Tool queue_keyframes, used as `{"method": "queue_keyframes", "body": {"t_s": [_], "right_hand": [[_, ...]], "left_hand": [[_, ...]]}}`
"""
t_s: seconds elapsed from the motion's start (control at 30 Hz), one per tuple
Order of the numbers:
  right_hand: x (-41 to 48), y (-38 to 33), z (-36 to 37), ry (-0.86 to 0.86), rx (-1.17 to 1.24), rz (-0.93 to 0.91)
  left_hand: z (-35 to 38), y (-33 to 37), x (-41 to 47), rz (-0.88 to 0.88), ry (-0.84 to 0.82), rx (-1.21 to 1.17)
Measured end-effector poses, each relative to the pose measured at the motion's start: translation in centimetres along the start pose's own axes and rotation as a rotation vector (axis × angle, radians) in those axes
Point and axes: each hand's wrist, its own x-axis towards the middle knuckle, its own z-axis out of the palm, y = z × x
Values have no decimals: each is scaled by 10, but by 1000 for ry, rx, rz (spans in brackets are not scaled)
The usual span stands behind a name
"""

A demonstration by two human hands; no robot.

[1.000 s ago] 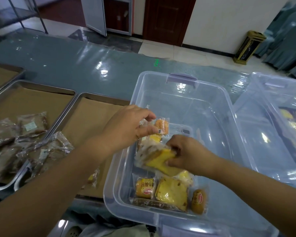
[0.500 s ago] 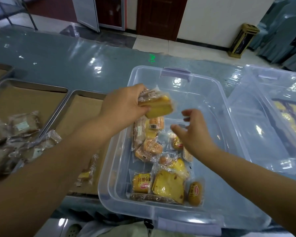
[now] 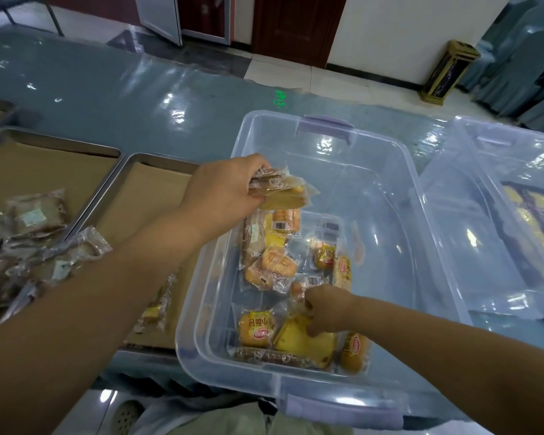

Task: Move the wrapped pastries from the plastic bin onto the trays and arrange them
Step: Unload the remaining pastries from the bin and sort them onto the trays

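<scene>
Plastic bin (image 3: 427,246): about a dozen wrapped pastries (image 3: 270,266) left. Trays (image 3: 157,158): several packets (image 3: 36,215) laid. Left hand (image 3: 223,189): clutches wrapped cake slices (image 3: 285,194) above bin. Right hand (image 3: 325,312): curled round cake packet (image 3: 299,340) inside.

No way to count the wrapped pastries (image 3: 280,193) bunched in the left hand (image 3: 223,196), its fingers mostly tucked out of sight underneath, and no telling a real pinch from a plain touch for the right hand (image 3: 327,312), fingertips buried among the wrappers in the plastic bin (image 3: 343,406). Can't read the tiny print on any label (image 3: 280,226) either. Same story with the second bin (image 3: 515,215) chopped off by the right edge, its yellow contents just a smear through the plastic, the trays (image 3: 54,145) sliced by the left edge, and one packet (image 3: 153,312) half hidden behind the left forearm (image 3: 107,293).
</scene>
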Motion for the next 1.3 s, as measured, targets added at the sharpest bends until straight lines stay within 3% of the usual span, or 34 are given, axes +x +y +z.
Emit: {"method": "queue_keyframes", "body": {"t_s": [0.1, 0.23, 0.3, 0.47, 0.77, 1.03, 1.1, 1.2, 1.3], "right_hand": [[-8, -6, -8, 8, -148, -96], [-10, -4, -34, 263, -446, -222], [-6, 2, -43, 305, -564, -254], [10, 15, -21, 194, -510, -288], [20, 17, -1, 319, -516, -255], [-4, 15, -24, 277, -658, -292], [-14, 16, -41, 324, -587, -292], [-34, 16, -71, 437, -284, -246], [-55, 11, -96, 601, -128, -260]], "left_hand": [[0, 0, -1, -18, 4, -17], [0, 0, -1, -26, 21, -46], [0, 0, -1, -27, 20, -54], [1, -3, 0, -45, 33, -104], [4, -7, 0, -52, 55, -149], [4, -7, 0, -43, 49, -158], [3, -6, 0, -47, 50, -165], [1, -4, -1, -51, 94, -180], [-7, -3, -7, -19, 275, -159]]}}
